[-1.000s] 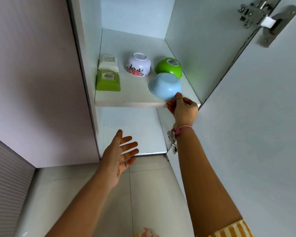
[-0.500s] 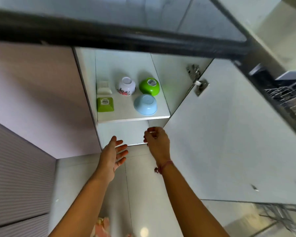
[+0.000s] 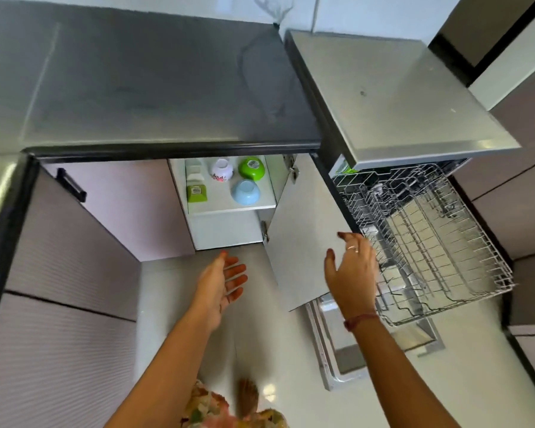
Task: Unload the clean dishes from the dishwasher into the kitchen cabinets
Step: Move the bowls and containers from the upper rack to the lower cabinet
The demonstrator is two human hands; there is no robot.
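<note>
Under the dark counter the low cabinet stands open, and its shelf (image 3: 226,207) carries several upturned dishes: a pale blue bowl (image 3: 245,192), a round green bowl (image 3: 251,167), a white flowered bowl (image 3: 221,170), a square green dish (image 3: 196,193) and white dishes (image 3: 194,173) behind it. My right hand (image 3: 351,267) is open, its fingers against the outer edge of the cabinet door (image 3: 303,230). My left hand (image 3: 221,281) hovers open over the floor, palm up and holding nothing. To the right, the wire dishwasher rack (image 3: 426,239) is pulled out, with no dishes visible in it.
A dark countertop (image 3: 155,84) runs above the cabinet, and the dishwasher's grey top (image 3: 389,97) sits to its right. The lowered dishwasher door (image 3: 365,341) lies flat beneath the rack. Closed lilac cabinet fronts (image 3: 74,273) line the left. Pale floor tiles (image 3: 260,350) lie underfoot.
My right hand let go of the blue bowl, drew back out of the cabinet and reached the door's edge. The view has pulled back and up, showing the counter and dishwasher.
</note>
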